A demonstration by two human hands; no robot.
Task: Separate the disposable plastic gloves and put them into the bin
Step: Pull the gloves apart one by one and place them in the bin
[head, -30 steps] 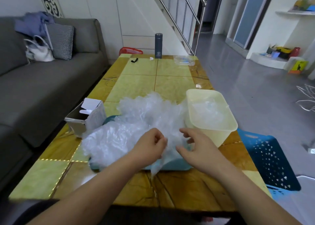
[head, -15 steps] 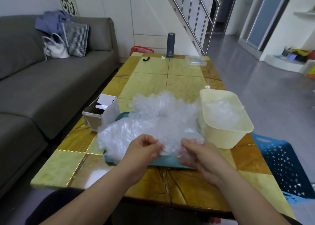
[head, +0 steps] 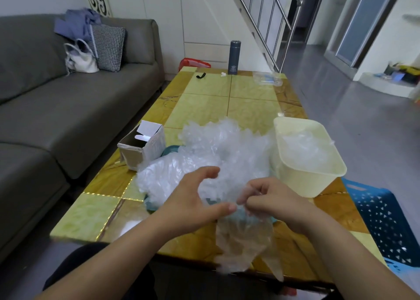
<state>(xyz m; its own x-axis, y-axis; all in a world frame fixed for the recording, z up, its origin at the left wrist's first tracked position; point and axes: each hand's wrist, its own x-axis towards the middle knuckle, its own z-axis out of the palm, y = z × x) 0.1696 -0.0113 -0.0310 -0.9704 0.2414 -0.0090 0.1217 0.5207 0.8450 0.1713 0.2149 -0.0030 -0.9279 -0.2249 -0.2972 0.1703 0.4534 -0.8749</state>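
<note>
A big heap of clear plastic gloves lies on a teal tray in the middle of the yellow-tiled table. To its right stands a cream bin with several gloves inside. My right hand pinches the cuff of one clear glove, which hangs down over the table's near edge. My left hand sits just left of it, fingers spread, thumb tip touching the same cuff; whether it grips is unclear.
An opened cardboard box stands left of the heap. A dark flask and a clear packet are at the table's far end. A blue basket is on the floor at right, a grey sofa at left.
My right hand has pulled one glove out of the heap toward me, and it now hangs free. My left hand has opened from a pinch. The camera has shifted closer.
</note>
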